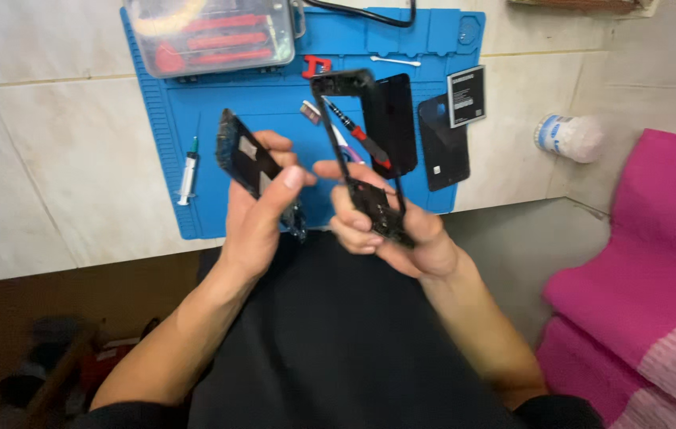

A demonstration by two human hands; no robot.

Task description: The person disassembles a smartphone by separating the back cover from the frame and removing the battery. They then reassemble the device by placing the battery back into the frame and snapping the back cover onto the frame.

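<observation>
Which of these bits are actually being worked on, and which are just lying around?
In hand:
left hand grips a black phone panel
right hand grips a black phone frame

Lying about:
blue mat
syringe
red-handled screwdriver
battery
black back cover
cotton swab
clear tool case

This looks like a phone-repair corner set up in a home. A blue silicone repair mat (195, 119) lies on a pale tiled tabletop (44, 159), carrying a clear case of red-handled tools (211, 36), a small syringe (188, 171), a cotton swab (395, 60) and a phone battery (466, 96). A pink cushioned seat (647, 262) stands just beside it.
</observation>
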